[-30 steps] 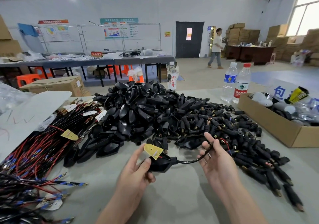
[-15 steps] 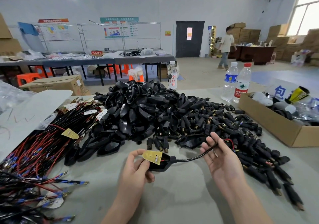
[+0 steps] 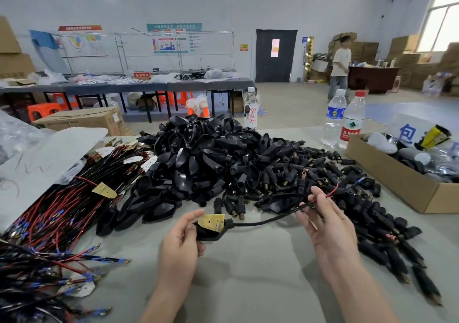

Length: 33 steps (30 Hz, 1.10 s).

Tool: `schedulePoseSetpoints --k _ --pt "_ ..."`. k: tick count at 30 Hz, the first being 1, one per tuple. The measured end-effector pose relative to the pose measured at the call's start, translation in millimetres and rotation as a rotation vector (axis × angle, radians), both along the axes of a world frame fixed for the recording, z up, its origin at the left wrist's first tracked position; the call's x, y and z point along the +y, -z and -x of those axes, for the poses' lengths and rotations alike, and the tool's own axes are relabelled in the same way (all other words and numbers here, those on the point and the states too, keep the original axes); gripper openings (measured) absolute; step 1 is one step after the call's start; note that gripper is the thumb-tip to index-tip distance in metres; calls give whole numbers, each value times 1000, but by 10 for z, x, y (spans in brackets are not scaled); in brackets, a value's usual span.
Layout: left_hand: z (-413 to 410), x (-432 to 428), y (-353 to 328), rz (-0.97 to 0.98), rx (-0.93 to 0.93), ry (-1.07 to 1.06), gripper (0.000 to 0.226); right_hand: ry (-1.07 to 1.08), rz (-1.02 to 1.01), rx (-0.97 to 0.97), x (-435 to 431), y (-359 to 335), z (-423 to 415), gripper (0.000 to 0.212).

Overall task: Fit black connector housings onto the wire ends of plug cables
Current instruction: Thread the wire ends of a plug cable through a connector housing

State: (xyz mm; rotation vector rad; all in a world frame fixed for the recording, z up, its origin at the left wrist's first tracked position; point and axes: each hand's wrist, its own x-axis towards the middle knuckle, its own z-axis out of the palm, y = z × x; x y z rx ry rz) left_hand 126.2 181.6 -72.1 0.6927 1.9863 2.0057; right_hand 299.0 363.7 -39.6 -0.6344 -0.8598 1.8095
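Just in front of the big pile of black shells (image 3: 211,158) on the table (image 3: 248,273), the person's two hands are working on one cable (image 3: 263,221). The left hand (image 3: 182,238) is closed around a black shell (image 3: 211,233) that has a small yellow board (image 3: 211,221) sitting in it, and the cable comes out of the shell's narrow end. The right hand (image 3: 325,220) pinches the other end of that cable between thumb and fingers, and thin red and blue wire ends (image 3: 332,192) stick out past the fingertips. Those wire ends look bare, so I think this cable has its shell on one end but no small plug cover on the other end yet. To the right of the big pile lies a spread of small black plug covers (image 3: 372,213), many with a brass tip, and it looks like one of these goes on next. To the left of the pile is a thick heap of red and black wires (image 3: 54,218) with little boards on them, waiting their turn. I cannot see a heap of finished cables anywhere. Judging by how much is stacked on both sides of the pile, most of the job is left to do. Behind the pile stand water bottles (image 3: 344,121), and a cardboard box (image 3: 397,181) sits to its right.
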Motion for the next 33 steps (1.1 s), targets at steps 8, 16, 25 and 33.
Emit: schedulePoseSetpoints --k 8,16,25,33 --pt "177 -129 21 265 217 -181 43 18 -155 -199 -84 106 78 11" --pt "-172 -39 -142 408 776 -214 31 -77 -327 -311 -235 86 166 12" --pt "-474 197 5 129 370 236 36 -347 -572 -431 -447 113 290 18" --pt "-420 229 58 125 308 155 21 -413 -694 -603 -310 61 367 18"
